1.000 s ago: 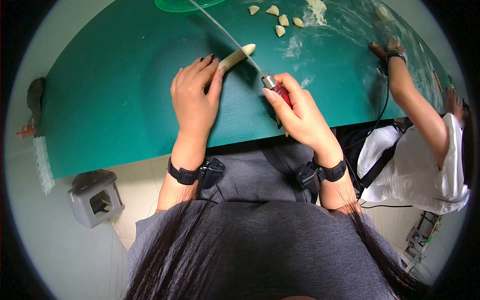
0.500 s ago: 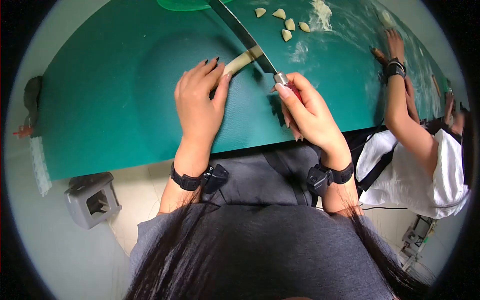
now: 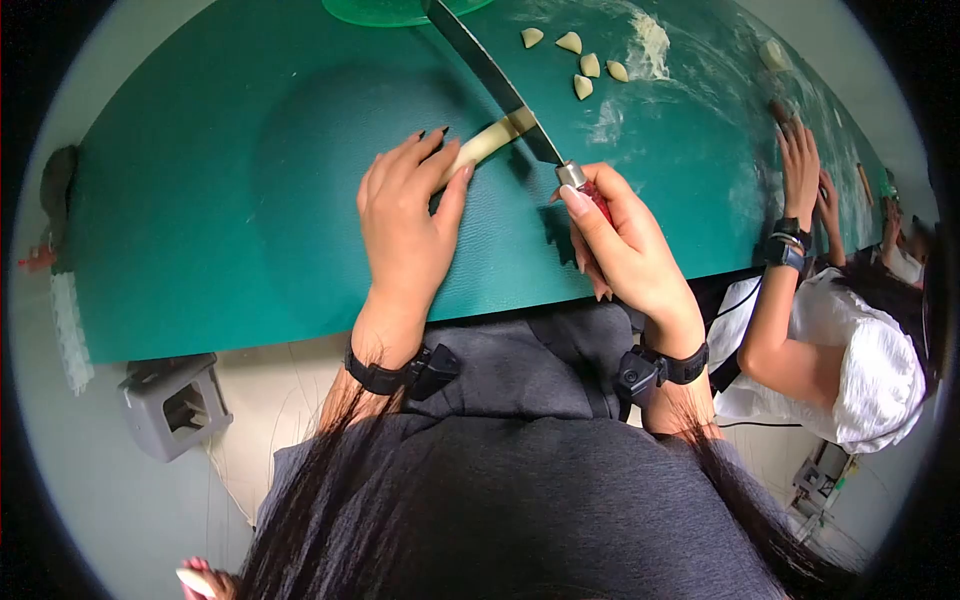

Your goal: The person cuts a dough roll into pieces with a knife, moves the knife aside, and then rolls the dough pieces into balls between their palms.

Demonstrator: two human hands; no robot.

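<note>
My left hand (image 3: 408, 220) rests on the green table with its thumb and fingers closed round the near end of a pale dough roll (image 3: 484, 143). In my right hand (image 3: 628, 235) is the red handle of a knife (image 3: 500, 85). The blade lies across the far end of the roll, its tip near a green dish (image 3: 385, 10). Whether the blade has entered the dough cannot be made out. Several small dough pieces (image 3: 583, 87) lie beyond the knife, to the right.
White flour (image 3: 650, 45) is spread on the green table (image 3: 200, 220). At the right, another person's hand (image 3: 798, 165) lies on the table near a brown object. A grey stool (image 3: 175, 410) stands below the left table edge. More hands show at the far right.
The view has shifted slightly, and my hands, knife and roll keep nearly the same arrangement. The co-worker's arm at the right has changed position. Another hand now shows at the bottom left.
</note>
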